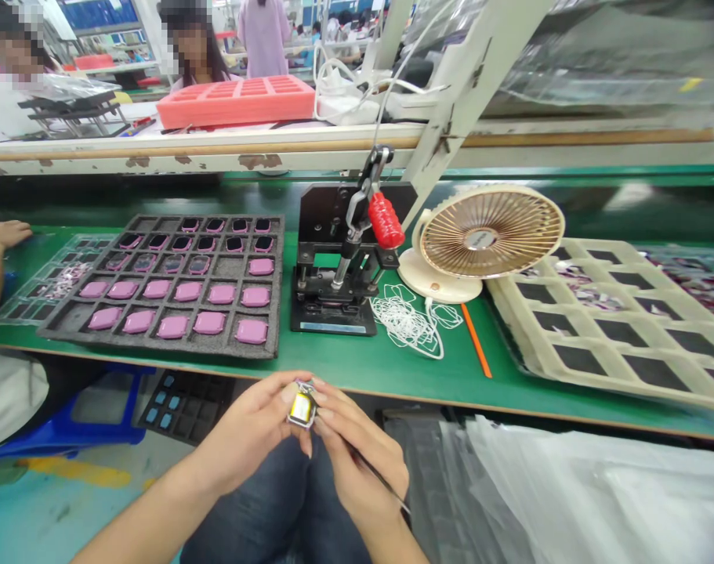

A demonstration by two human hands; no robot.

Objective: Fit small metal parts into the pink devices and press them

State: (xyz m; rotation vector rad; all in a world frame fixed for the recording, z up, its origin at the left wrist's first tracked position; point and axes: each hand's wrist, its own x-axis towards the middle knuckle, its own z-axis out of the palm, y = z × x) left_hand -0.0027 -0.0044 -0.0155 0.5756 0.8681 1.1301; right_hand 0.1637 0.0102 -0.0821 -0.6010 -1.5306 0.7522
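Note:
Over my lap, in front of the bench edge, my left hand point(259, 419) grips a small opened smartwatch case point(302, 410) by its side. A yellow-and-white block, which looks like a battery, shows inside it. My right hand point(362, 450) is closed around a thin dark tool point(377, 476) that looks like tweezers; its back end sticks out below the hand. The right fingertips touch the right side of the case, and the tool's working tip is hidden there. On the bench, a grey foam tray point(227, 345) holds several purple watch cases point(172, 327), some with dark screens.
A black toggle-clamp press point(333, 301) with a red handle stands mid-bench. Right of it are a fan point(480, 235), a tangled white cord point(412, 325), an orange stick point(476, 341) and a cream tray point(545, 345). Another person's hand point(7, 233) rests at far left.

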